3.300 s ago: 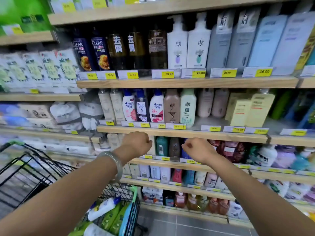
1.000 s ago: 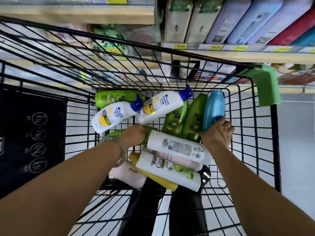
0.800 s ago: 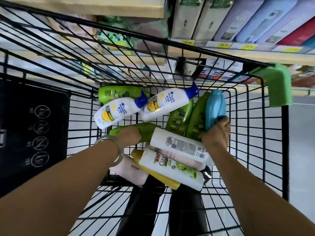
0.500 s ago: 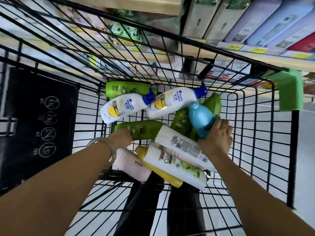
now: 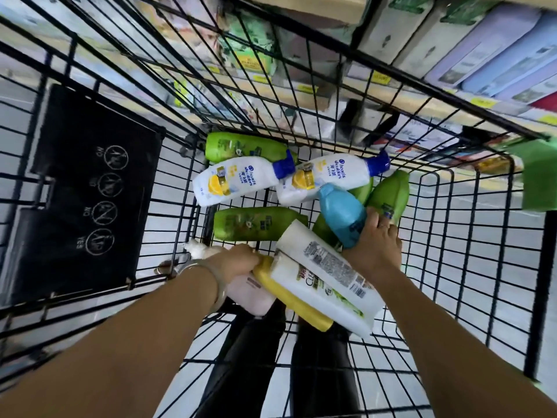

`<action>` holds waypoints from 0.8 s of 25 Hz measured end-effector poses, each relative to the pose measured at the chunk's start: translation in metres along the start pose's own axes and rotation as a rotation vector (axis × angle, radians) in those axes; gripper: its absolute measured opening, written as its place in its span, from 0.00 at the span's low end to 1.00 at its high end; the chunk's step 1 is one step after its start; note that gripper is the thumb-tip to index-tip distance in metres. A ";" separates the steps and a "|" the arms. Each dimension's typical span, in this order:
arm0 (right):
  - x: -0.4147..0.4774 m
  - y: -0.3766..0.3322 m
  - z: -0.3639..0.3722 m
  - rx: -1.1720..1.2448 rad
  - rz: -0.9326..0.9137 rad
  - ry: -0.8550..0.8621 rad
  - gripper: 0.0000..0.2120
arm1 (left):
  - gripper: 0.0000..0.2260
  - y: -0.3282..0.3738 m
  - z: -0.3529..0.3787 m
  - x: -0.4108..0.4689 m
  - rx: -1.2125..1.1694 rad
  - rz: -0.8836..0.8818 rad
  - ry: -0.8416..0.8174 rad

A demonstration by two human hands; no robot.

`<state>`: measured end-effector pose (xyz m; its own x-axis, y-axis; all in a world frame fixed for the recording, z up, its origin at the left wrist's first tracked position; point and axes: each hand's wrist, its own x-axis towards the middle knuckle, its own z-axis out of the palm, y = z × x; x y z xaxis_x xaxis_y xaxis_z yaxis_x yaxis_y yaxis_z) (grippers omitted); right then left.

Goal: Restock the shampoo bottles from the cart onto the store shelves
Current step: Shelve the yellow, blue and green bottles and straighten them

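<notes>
Fingers [image 5: 384, 220] of the right hand [image 5: 376, 248] curl round the near end of the blue bottle [image 5: 340, 215], holding it firmly. The bottle tilts out of the pile, its far end against a blue-capped bottle [image 5: 328, 176]. The left hand [image 5: 238, 262], with a bracelet [image 5: 218, 285] on the wrist, reaches down at the tip of the yellow bottle [image 5: 295, 300]. Its fingers bend under and are hidden, so I cannot tell whether it grips anything. A pink bottle [image 5: 253, 294] lies just under that wrist.

Two flat white bottles [image 5: 328, 285] lie stacked on the yellow one, between the two hands, with the upper one's printed back label facing up. Beyond them a green bottle [image 5: 256, 227] lies crosswise. A second blue-capped bottle [image 5: 238, 182] lies past it, with another green one [image 5: 241, 146] at the far wall. A third green bottle [image 5: 391, 194] lies slanted, touching the right hand's fingertips.

All of this lies loose on the wire floor of the cart [image 5: 452, 267], a black grid basket seen from above. A black panel [image 5: 90, 191] with round pictograms hangs on the cart's left wall, and a green handle cover [image 5: 539, 176] shows at its right corner. Legs [image 5: 250, 357] in black show through the grid below the pile. Pale floor [image 5: 497, 312] shows through the bars.

Shelves [image 5: 391, 98] of light wood run along the far side, edged with yellow price tags [image 5: 482, 102]. Tall pale boxes [image 5: 482, 46] stand in a row on the upper right. Packets on the left are too blurred to read.
</notes>
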<state>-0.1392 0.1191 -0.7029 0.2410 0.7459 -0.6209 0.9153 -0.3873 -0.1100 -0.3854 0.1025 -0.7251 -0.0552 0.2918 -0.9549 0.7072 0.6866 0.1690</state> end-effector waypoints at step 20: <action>-0.043 0.035 -0.028 0.080 0.065 -0.052 0.42 | 0.28 0.011 -0.051 -0.050 -0.196 -0.061 -0.370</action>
<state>-0.1083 0.0884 -0.6579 0.2796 0.6894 -0.6682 0.8692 -0.4774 -0.1288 -0.4111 0.1296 -0.6633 0.1894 0.0119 -0.9818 0.5607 0.8196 0.1181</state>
